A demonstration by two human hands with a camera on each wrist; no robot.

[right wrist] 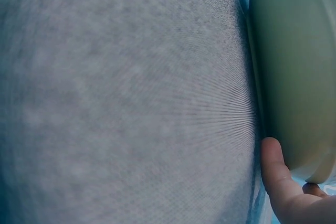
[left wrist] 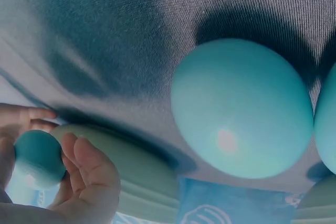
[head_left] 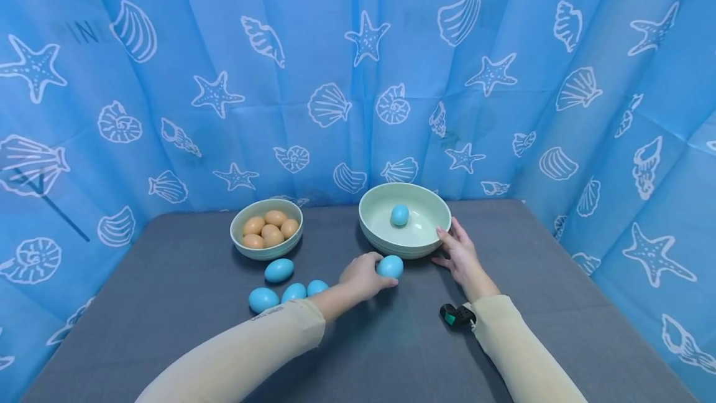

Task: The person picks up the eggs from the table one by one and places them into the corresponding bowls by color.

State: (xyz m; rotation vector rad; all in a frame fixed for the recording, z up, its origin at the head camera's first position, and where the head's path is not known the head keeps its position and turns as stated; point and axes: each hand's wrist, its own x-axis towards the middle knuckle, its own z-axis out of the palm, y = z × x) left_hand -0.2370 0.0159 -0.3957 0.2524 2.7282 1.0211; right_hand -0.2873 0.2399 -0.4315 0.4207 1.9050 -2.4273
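Observation:
My left hand (head_left: 363, 277) pinches a blue egg (head_left: 391, 266) between thumb and fingers, just in front of the larger green bowl (head_left: 371, 236). In the left wrist view the same egg (left wrist: 39, 158) sits between the fingers of that hand (left wrist: 89, 187). Inside the larger bowl lies one blue egg (head_left: 399, 215). My right hand (head_left: 463, 260) touches the bowl's right side, fingers at the rim and thumb low on the wall; the right wrist view shows the thumb (right wrist: 273, 156) against the green bowl (right wrist: 294, 77).
A smaller green bowl (head_left: 265, 255) with several brown eggs (head_left: 272, 235) stands at the left. Before it several blue eggs (head_left: 279, 270) lie on the grey cloth (head_left: 537, 278). A black device (head_left: 455, 316) is by the right sleeve. Behind hangs a blue curtain (head_left: 347, 79).

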